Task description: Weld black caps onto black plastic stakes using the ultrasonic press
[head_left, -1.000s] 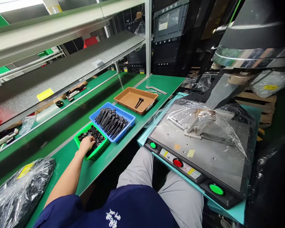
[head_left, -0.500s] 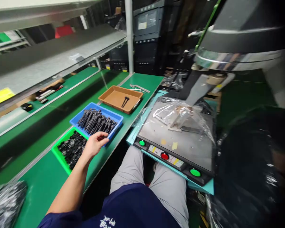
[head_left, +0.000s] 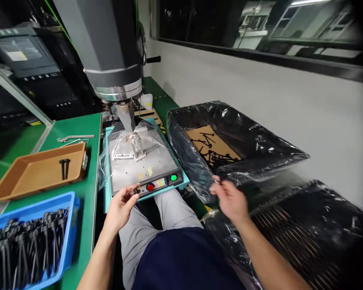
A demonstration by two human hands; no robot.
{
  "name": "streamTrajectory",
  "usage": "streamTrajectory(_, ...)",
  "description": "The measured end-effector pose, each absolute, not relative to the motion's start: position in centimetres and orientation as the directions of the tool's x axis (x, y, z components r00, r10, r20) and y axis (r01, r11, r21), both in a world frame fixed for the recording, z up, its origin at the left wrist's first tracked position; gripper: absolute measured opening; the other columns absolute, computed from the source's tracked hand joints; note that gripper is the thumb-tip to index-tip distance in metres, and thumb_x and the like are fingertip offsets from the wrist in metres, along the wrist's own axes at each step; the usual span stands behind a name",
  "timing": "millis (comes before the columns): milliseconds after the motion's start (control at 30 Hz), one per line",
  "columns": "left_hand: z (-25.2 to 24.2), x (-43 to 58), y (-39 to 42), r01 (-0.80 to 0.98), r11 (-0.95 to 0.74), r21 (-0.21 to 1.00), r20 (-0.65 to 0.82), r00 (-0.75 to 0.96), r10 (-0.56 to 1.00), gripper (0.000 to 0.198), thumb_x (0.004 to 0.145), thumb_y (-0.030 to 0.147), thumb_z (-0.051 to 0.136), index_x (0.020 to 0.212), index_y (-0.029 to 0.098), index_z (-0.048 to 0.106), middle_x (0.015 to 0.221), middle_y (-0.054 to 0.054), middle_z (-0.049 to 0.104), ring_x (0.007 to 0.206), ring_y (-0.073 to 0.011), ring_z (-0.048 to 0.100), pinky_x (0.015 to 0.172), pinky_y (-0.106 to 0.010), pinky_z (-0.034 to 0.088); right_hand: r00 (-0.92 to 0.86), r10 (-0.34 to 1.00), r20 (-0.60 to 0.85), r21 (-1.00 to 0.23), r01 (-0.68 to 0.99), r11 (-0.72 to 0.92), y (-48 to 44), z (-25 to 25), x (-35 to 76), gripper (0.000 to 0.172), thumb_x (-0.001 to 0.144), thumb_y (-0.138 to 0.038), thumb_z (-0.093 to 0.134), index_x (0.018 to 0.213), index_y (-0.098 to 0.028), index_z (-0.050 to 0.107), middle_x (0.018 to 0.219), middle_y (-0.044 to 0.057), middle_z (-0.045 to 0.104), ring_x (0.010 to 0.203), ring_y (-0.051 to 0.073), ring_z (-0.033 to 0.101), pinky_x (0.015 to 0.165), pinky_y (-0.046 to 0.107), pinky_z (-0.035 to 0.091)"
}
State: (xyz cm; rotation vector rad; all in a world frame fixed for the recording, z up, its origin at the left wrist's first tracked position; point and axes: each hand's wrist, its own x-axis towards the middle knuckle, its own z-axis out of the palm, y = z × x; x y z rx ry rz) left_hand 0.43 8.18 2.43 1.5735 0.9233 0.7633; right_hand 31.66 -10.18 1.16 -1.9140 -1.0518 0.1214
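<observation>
My left hand (head_left: pixel 121 207) is closed in a pinch in front of the machine's near edge, with a small black part (head_left: pixel 136 191) at its fingertips. Over the near corner of a plastic-lined box (head_left: pixel 196 173), my right hand (head_left: pixel 231 201) has its thumb and fingers pressed together; what sits between them is too small and dark to make out. The machine (head_left: pixel 133 169) has a flat metal plate, a clear-film-wrapped fixture (head_left: pixel 136 141) and a large grey head (head_left: pixel 109 48) above. A red button (head_left: pixel 150 187) and a green button (head_left: pixel 173 177) show on its front panel.
On the green bench (head_left: pixel 81 121) at left are a blue tray (head_left: pixel 72 225) of black rod-like parts, a brown tray (head_left: pixel 42 161) holding two, and a wrench (head_left: pixel 78 137). Similar dark parts (head_left: pixel 211 149) lie in the lined box. More rods (head_left: pixel 287 229) lie at lower right.
The view has swung right. My left hand has left the blue tray's edge and is now by the machine's front panel. My right hand and the lined box have come into view.
</observation>
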Motion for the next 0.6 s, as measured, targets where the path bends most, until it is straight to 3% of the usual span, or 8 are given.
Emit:
streamTrajectory(67, 3.6, 1.1, 7.8, 0.150, -0.193, 0.970, 0.093, 0.504, 0.858, 0.031, 0.080, 0.038, 0.070, 0.106, 0.022, 0.070, 0.116, -0.009, 0.066, 0.098, -0.0210, 0.062, 0.083, -0.033, 0.051, 0.506, 0.810, 0.296, -0.794, 0.602, -0.087, -8.0, 0.7, 29.8, 0.035, 0.095, -0.049, 0.048, 0.084, -0.021, 0.066, 0.076, 0.004, 0.070, 0.068, 0.017, 0.066, 0.066, 0.026, 0.052)
streamTrajectory(200, 5.0, 1.3, 6.6, 0.086, -0.262, 0.961, 0.185, 0.505, 0.843, 0.026, 0.080, 0.032, 0.072, 0.104, 0.023, 0.073, 0.099, -0.006, 0.061, 0.079, -0.0147, 0.058, 0.069, -0.027, 0.050, 0.227, 0.920, 0.320, -0.820, 0.553, 0.149, -2.6, 0.6, 25.1, 0.028, 0.096, -0.041, 0.049, 0.101, -0.020, 0.066, 0.088, 0.007, 0.069, 0.078, 0.019, 0.065, 0.070, 0.028, 0.052)
streamTrajectory(300, 5.1, 1.1, 6.0, 0.015, -0.206, 0.978, 0.174, 0.473, 0.864, 0.025, 0.078, 0.030, 0.074, 0.102, 0.023, 0.074, 0.095, -0.005, 0.060, 0.074, -0.0129, 0.056, 0.067, -0.026, 0.048, 0.105, 0.924, 0.368, -0.824, 0.498, 0.271, -0.6, 1.4, 22.8, 0.025, 0.097, -0.036, 0.049, 0.101, -0.020, 0.067, 0.094, 0.007, 0.066, 0.087, 0.020, 0.064, 0.075, 0.030, 0.051)
streamTrajectory(433, 4.9, 0.7, 5.8, -0.041, -0.164, 0.986, 0.165, 0.431, 0.887, 0.028, 0.076, 0.028, 0.077, 0.103, 0.024, 0.075, 0.094, -0.005, 0.060, 0.079, -0.0141, 0.058, 0.071, -0.028, 0.049, -0.124, 0.913, 0.390, -0.730, 0.563, 0.388, 0.1, 2.2, 21.9, 0.024, 0.099, -0.030, 0.045, 0.099, -0.019, 0.066, 0.088, 0.007, 0.061, 0.081, 0.019, 0.059, 0.073, 0.031, 0.049)
streamTrajectory(600, 5.3, 0.5, 6.0, 0.012, -0.161, 0.987, 0.135, 0.485, 0.864, 0.028, 0.075, 0.026, 0.078, 0.103, 0.024, 0.076, 0.089, -0.004, 0.062, 0.078, -0.0147, 0.058, 0.073, -0.028, 0.049, -0.281, 0.880, 0.382, -0.617, 0.632, 0.469, 0.2, 2.0, 22.1, 0.030, 0.100, -0.027, 0.043, 0.122, -0.018, 0.061, 0.092, 0.009, 0.058, 0.081, 0.020, 0.058, 0.073, 0.033, 0.050)
